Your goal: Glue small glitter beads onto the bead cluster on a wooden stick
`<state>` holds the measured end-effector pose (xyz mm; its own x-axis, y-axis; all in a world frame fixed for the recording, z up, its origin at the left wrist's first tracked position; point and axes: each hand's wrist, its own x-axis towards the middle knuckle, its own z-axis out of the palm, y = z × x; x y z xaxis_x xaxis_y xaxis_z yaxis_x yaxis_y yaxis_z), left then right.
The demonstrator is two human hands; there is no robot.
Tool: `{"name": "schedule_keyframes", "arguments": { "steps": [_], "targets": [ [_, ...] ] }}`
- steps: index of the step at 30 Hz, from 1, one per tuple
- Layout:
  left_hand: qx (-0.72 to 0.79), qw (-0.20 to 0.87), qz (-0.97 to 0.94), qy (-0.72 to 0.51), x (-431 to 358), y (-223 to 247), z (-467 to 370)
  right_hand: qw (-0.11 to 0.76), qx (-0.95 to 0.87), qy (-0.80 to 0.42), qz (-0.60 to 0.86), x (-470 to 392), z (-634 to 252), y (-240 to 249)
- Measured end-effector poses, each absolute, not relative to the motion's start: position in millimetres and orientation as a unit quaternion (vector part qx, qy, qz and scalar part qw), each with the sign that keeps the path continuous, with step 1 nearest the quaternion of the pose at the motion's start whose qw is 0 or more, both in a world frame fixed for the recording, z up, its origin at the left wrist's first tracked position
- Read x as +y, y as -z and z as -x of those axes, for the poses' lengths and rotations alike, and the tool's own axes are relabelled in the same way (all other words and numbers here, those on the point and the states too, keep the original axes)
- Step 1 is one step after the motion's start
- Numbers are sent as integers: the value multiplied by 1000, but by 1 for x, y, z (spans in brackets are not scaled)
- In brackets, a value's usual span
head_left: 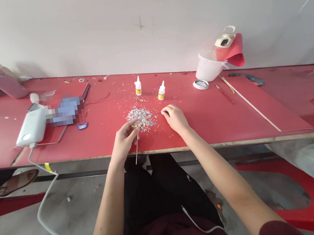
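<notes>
A pile of small multicoloured bits (143, 119) lies spread on the red table (112, 134). At its lower left my left hand (126, 137) has thumb and fingers closed round a thin stick (137, 150), whose lower end sticks out past the table edge. My right hand (175, 118) rests just right of the pile, fingertips pinched together; whatever is between them is too small to make out. Behind the pile stand two small white bottles with yellow labels, one straight behind (138, 87) and one to the right (161, 91).
Left: a white power bank (31, 128) with a cable, a blue item (68, 111) and a pink bottle (5, 82). Right: a white bucket (209, 66), a round dish (200, 84), a red pen (225, 94) and a red board (271, 103). A pale wall (87, 33) stands behind.
</notes>
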<state>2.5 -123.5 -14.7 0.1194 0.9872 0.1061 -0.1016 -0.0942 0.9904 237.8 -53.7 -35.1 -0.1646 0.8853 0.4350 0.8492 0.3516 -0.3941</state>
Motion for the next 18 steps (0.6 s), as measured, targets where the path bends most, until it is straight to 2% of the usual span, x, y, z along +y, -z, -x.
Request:
{"name": "schedule_keyframes", "arguments": {
  "steps": [5, 11, 18],
  "targets": [
    [407, 526, -534, -522, -123, 17, -2, 374, -745, -72, 547, -58, -236, 33],
    [431, 514, -545, -503, -120, 20, -2, 461, -760, -108, 445, -80, -219, 14],
    [432, 523, -546, -492, -121, 13, -2, 413, -836, -16, 362, -100, -199, 6]
  ]
}}
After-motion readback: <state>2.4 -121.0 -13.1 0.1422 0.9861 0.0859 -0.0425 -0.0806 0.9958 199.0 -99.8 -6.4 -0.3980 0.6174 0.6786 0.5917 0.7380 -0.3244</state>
